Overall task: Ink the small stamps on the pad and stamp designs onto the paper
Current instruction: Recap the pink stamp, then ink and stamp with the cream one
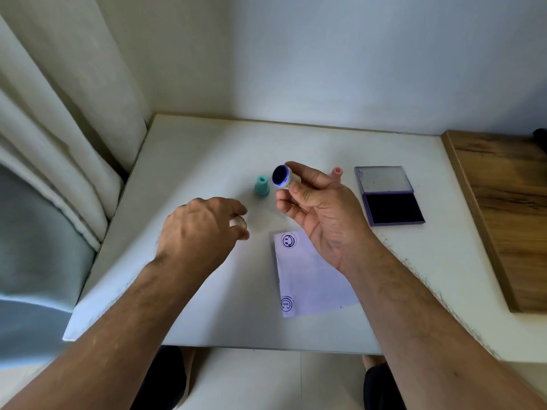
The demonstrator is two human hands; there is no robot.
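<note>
Your right hand [313,208] is raised above the counter [189,161], its fingers clamped on a small white stamp [281,176] whose blue-inked face is tilted up toward you. Your left hand [201,229] hovers palm down, fingers curled around something small you cannot make out. The paper [310,279] lies just below with two stamped faces; the open ink pad [392,207] sits right, a teal stamp [262,186] stands upright left.

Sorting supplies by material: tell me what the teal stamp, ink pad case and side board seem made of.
Teal stamp: likely plastic, matte, uniform moulded colour.
Ink pad case: probably plastic, purple, with a shiny lid interior that may be metal.
Side board: wood or wood-look laminate, visible grain.
</note>
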